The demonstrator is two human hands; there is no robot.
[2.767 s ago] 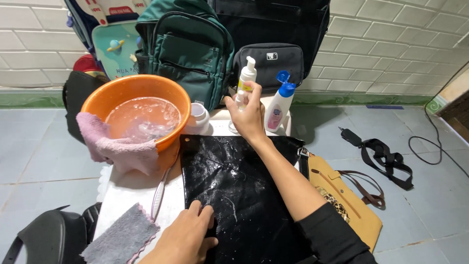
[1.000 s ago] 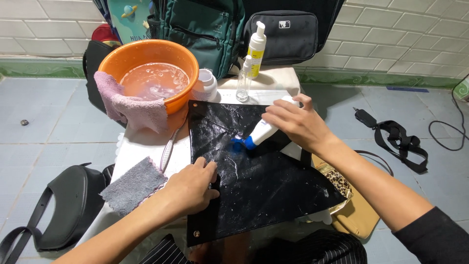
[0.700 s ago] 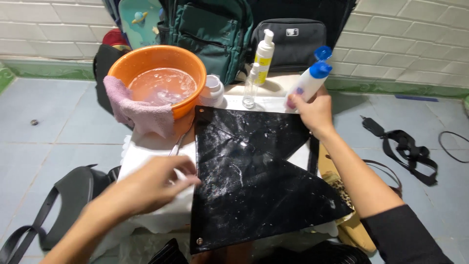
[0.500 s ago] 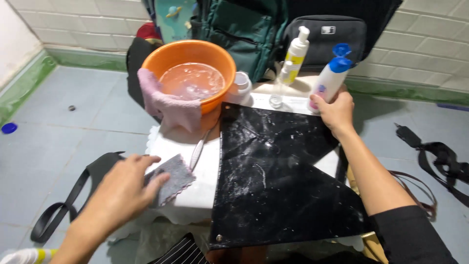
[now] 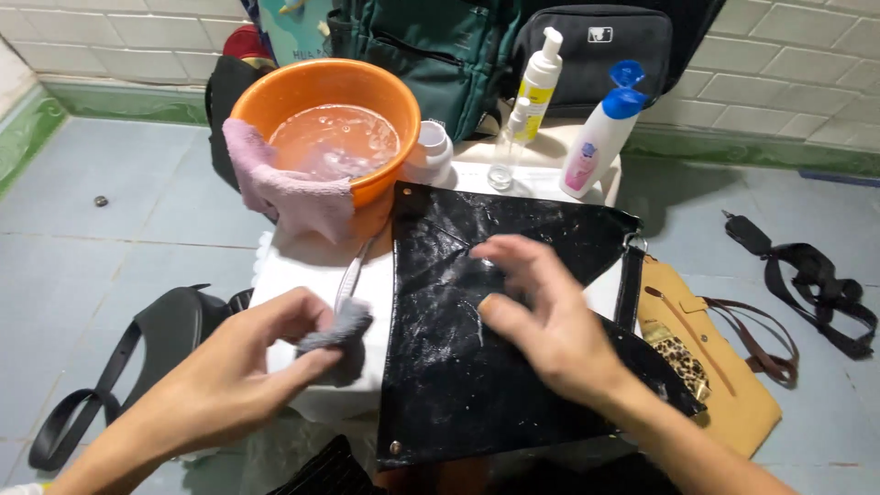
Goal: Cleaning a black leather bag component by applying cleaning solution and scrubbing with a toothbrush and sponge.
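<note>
Grey cloth [image 5: 335, 337] sits bunched in the left hand [image 5: 252, 362], just left of the black glossy bag [image 5: 495, 339]; right hand [image 5: 541, 316] hovers open above the bag.

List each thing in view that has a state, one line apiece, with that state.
Orange basin: filled with cloudy water, pink cloth draped over its rim.
Black bag: lying flat, streaked with white liquid.
Blue-capped bottle: upright, flip cap open.
Pump bottle: upright.
Left hand: gripping grey cloth.
Right hand: open, empty, over the bag.
</note>
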